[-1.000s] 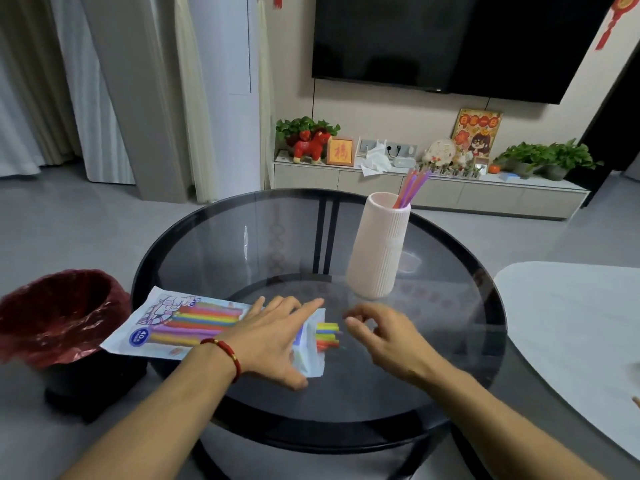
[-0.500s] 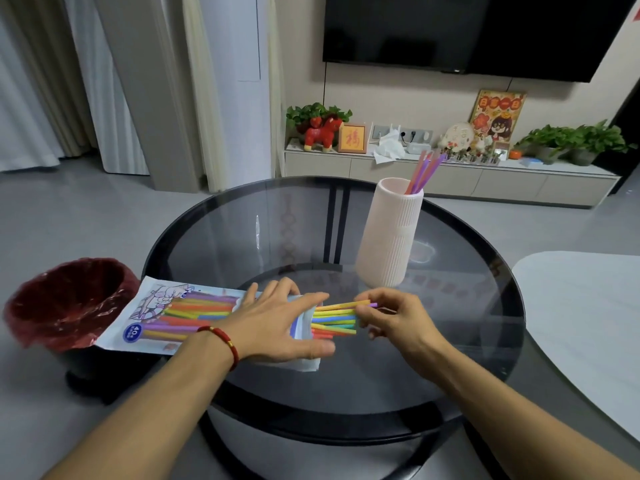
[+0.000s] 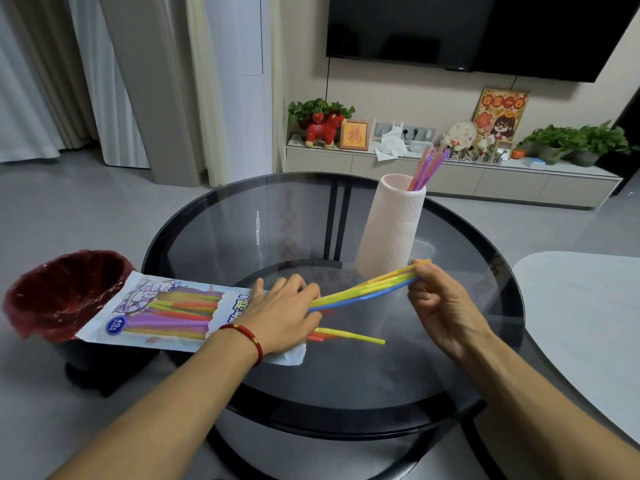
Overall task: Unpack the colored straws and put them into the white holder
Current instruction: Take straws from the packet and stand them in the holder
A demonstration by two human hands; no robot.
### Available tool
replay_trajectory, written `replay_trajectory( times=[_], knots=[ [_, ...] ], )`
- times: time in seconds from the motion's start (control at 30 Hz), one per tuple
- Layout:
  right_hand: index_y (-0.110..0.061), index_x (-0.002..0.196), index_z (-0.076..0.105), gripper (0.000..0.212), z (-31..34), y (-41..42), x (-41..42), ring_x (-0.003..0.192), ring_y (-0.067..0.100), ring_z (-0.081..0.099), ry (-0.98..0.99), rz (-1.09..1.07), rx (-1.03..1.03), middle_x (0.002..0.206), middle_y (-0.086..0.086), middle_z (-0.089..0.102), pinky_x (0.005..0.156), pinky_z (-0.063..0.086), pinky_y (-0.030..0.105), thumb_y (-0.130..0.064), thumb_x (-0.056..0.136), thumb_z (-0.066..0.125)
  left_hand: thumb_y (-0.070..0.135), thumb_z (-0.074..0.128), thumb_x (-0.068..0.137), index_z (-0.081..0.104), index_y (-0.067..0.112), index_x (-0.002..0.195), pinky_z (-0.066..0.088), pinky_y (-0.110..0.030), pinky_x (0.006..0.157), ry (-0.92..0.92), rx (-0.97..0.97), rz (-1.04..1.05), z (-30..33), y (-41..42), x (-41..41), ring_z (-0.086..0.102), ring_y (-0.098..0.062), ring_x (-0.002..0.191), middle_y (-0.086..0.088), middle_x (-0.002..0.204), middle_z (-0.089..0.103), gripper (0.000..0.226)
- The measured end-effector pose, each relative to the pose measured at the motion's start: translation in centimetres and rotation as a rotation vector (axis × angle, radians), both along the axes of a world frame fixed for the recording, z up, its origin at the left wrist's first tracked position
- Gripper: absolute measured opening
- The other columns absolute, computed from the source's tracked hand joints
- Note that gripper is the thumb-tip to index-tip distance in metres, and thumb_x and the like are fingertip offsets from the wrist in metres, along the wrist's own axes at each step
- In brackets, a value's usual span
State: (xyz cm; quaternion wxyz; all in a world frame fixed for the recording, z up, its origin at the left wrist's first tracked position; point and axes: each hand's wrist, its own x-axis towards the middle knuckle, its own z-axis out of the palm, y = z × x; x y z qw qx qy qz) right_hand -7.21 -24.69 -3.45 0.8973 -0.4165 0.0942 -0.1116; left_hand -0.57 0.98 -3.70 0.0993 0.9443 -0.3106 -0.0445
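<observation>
A printed plastic straw pack lies flat at the left edge of the round glass table, its open mouth facing right. My left hand presses flat on the pack near that mouth. My right hand pinches a bunch of yellow, green and blue straws, drawn most of the way out and angled up to the right. A yellow straw and some red ones stick out of the mouth onto the glass. The white ribbed holder stands upright behind my right hand, with pink and purple straws in it.
A bin lined with a red bag stands on the floor left of the table, under the pack's far end. A white tabletop lies close on the right. A low TV cabinet with plants and ornaments runs along the back wall.
My right hand took hold of a bunch of straw ends at the pack's mouth and pulled them out to the right and upward. My left hand stayed pressed on the pack.
</observation>
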Motion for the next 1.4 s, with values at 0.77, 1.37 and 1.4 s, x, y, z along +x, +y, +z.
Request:
replay_trajectory(
  times=[0.77, 1.37, 1.4],
  knots=[
    [0.005, 0.083, 0.075, 0.024, 1.6, 4.0, -0.2, 0.055, 0.026, 0.069, 0.109, -0.026, -0.679, 0.068, 0.028, 0.07, 0.05, 0.059, 0.028, -0.008, 0.1, 0.064, 0.048, 0.038, 0.1, 0.046, 0.025, 0.103, 0.023, -0.057, 0.112, 0.045, 0.01, -0.08, -0.8, -1.2, -0.6, 0.044, -0.018, 0.113, 0.005, 0.112, 0.047, 0.024],
    [-0.005, 0.079, 0.069, 0.029, 4.7, 1.4, 1.4, 0.041, 0.015, 0.07, 0.168, -0.088, -1.691, 0.054, 0.006, 0.073, 0.052, 0.064, 0.029, -0.022, 0.101, 0.06, 0.053, 0.037, 0.098, 0.042, 0.032, 0.138, 0.021, -0.057, 0.115, 0.012, -0.004, -0.088, -2.1, -1.7, -0.3, 0.039, -0.021, 0.125, 0.002, 0.128, 0.045, 0.045],
    [-0.006, 0.082, 0.068, 0.027, 4.9, 1.3, 1.4, 0.042, 0.016, 0.071, 0.179, -0.068, -1.687, 0.057, 0.006, 0.073, 0.053, 0.065, 0.03, -0.022, 0.102, 0.06, 0.053, 0.037, 0.098, 0.042, 0.032, 0.138, 0.021, -0.058, 0.115, 0.016, -0.004, -0.089, -2.1, -1.7, -0.3, 0.039, -0.021, 0.126, 0.002, 0.128, 0.045, 0.045]
  ],
)
